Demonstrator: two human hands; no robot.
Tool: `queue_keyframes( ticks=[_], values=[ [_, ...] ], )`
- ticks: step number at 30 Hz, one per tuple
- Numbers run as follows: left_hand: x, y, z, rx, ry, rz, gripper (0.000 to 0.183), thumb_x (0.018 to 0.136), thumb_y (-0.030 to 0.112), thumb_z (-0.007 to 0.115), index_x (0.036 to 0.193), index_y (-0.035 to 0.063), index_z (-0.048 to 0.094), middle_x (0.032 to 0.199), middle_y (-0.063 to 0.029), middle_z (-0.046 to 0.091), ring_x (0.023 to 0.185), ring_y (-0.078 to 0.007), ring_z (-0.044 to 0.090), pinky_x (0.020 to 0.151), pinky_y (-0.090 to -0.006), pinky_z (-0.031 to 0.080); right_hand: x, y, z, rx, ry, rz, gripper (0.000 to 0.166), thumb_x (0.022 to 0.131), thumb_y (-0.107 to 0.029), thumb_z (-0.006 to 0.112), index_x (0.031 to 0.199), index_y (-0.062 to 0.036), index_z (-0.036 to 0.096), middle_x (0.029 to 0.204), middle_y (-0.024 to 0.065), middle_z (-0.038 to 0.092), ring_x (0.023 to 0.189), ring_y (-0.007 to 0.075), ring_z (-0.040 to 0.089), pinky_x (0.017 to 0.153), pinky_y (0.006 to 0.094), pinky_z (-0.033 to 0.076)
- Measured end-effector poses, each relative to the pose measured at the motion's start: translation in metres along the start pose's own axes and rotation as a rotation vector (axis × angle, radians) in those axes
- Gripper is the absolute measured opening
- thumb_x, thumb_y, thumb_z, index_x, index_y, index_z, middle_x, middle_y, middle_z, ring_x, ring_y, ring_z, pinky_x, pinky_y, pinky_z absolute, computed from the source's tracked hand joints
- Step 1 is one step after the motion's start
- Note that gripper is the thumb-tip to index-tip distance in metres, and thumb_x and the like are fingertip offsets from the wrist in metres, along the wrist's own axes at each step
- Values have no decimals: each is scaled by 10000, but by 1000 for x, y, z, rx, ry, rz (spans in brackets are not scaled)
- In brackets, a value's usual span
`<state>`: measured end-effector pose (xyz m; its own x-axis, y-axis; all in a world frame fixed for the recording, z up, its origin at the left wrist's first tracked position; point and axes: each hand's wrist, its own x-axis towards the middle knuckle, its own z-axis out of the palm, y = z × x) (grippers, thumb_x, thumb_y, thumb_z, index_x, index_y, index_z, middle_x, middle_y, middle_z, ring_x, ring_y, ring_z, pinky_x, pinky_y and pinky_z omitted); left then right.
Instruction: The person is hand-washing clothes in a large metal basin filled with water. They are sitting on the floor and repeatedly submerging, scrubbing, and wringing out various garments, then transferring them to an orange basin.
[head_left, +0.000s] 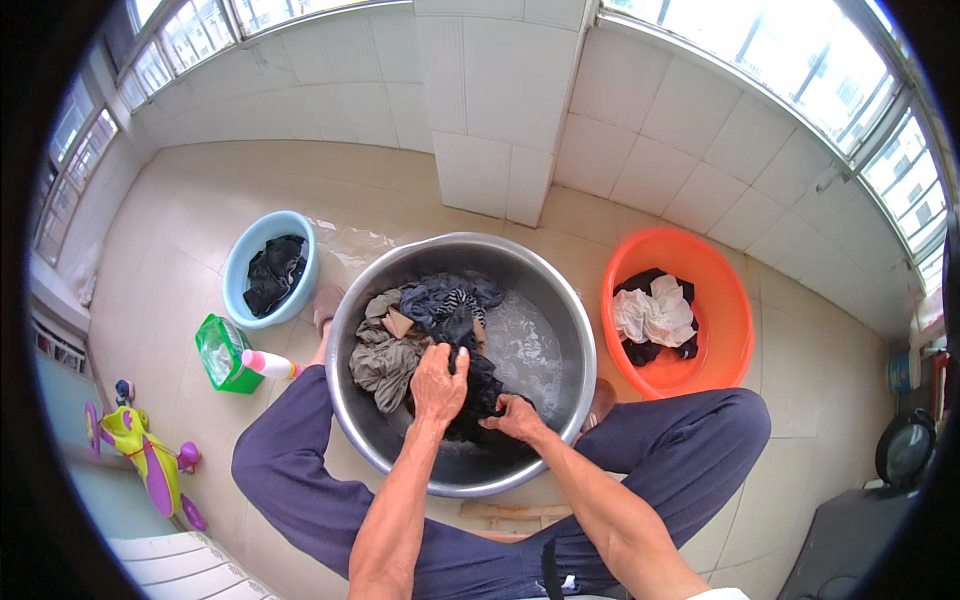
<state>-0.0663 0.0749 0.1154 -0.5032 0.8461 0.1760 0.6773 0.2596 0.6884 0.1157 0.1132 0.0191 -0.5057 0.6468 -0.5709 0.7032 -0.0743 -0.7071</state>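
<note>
A wide metal basin (577, 330) stands on the floor between my legs, with sudsy water (529, 345) in its right part. My left hand (440, 386) grips a wet black garment (476, 397) near the middle of the basin, its thumb and fingers on the cloth. Lower right, my right hand (519, 418) pinches an edge of that same garment. Beside my left hand lies a grey-brown garment (386, 367) in a crumpled heap. Dark blue-grey cloth (442, 296) and a black-and-white striped piece (459, 301) are bunched beyond both hands. The basin's bottom is partly hidden by cloth.
An orange tub (724, 330) at right holds white cloth (660, 311) over dark cloth. At left are a light-blue tub (234, 277) with black cloth (277, 274), a green container (244, 375), a white-and-pink bottle (274, 365) and a ride-on toy (154, 465). A tiled pillar (495, 112) stands ahead.
</note>
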Motion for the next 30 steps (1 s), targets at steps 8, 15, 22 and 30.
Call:
queue_keyframes(
  ticks=[8, 15, 22, 30],
  values=[
    [-88, -17, 20, 114, -69, -304, 336, 772, 381, 718, 785, 49, 663, 903, -150, 670, 920, -390, 649, 821, -519, 480, -16, -12, -53, -403, -24, -27, 377, 781, -418, 845, 927, -89, 734, 777, 126, 724, 805, 293, 711, 727, 423, 538],
    [-81, -9, -7, 244, -422, -634, 485, 785, 463, 643, 901, 6, 754, 1020, -296, 735, 1023, -423, 709, 929, -527, 494, -2, -18, -23, -513, -41, -178, 1183, 599, -645, 906, 1558, -178, 395, 1661, 329, 85, 1493, 570, 200, 1229, 561, 261],
    [-85, -26, 24, 290, 97, -503, 816, 858, 430, 728, 1513, 65, 406, 1615, -273, 263, 1409, -455, 403, 1122, -596, 345, -40, -28, 23, -682, -171, -392, 708, 780, -387, 852, 1377, -172, 538, 1437, 214, 412, 1318, 422, 456, 1001, 528, 524],
    [-94, -86, 89, 452, -102, -402, 468, 834, 409, 765, 1176, 116, 637, 1305, -190, 542, 1153, -375, 549, 921, -532, 431, -14, -6, 51, -706, -79, -408, 467, 770, -317, 829, 1163, -103, 696, 1108, 148, 554, 1075, 325, 599, 799, 426, 604]
  ],
)
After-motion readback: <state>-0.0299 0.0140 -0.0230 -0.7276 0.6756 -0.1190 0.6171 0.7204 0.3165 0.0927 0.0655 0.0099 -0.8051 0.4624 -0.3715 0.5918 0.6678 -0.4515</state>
